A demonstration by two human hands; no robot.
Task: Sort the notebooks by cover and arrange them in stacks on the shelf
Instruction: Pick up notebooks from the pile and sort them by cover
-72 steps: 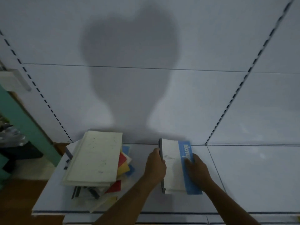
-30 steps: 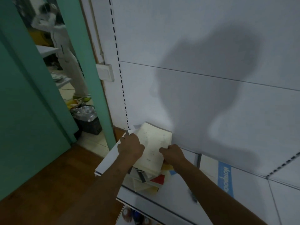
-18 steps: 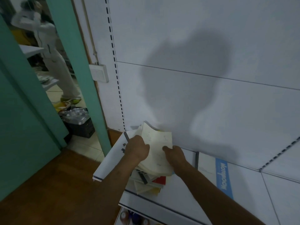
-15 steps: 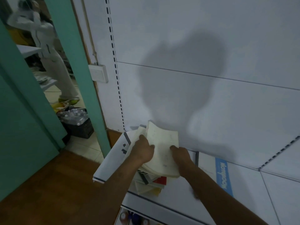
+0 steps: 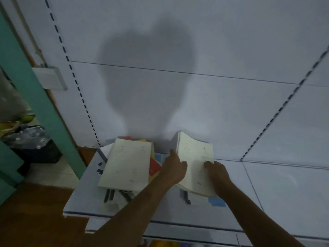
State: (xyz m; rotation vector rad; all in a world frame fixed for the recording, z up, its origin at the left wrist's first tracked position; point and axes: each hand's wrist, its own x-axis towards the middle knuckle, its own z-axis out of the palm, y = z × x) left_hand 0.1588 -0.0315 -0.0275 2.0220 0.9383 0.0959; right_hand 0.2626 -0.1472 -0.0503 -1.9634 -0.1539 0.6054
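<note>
- The left hand (image 5: 175,168) and right hand (image 5: 216,172) both hold a bundle of cream notebooks (image 5: 195,163), fingers curled round its two side edges; the bundle hangs tilted just over the blue-and-white notebook (image 5: 216,201) lying flat on the shelf (image 5: 276,189), whether touching it I cannot tell
- Risk, as I judge it: the bundle is soft-covered and bows upward at its far end; held only at the edges, the lower copies could slide out and fan across the shelf
- Setting cream covers on a blue one would mix two kinds; it looks a sorting slip unless they land beside it
- The unsorted pile (image 5: 127,166) sits at the shelf's left end, near the front lip; its cream top copy overhangs red and yellow covers skewed beneath; a nudge from the left forearm might tip it to the floor (image 5: 35,220)
- Covers look matte card, speckled with small dark marks; the shelf is smooth white painted sheet, likely slippery under paper
</note>
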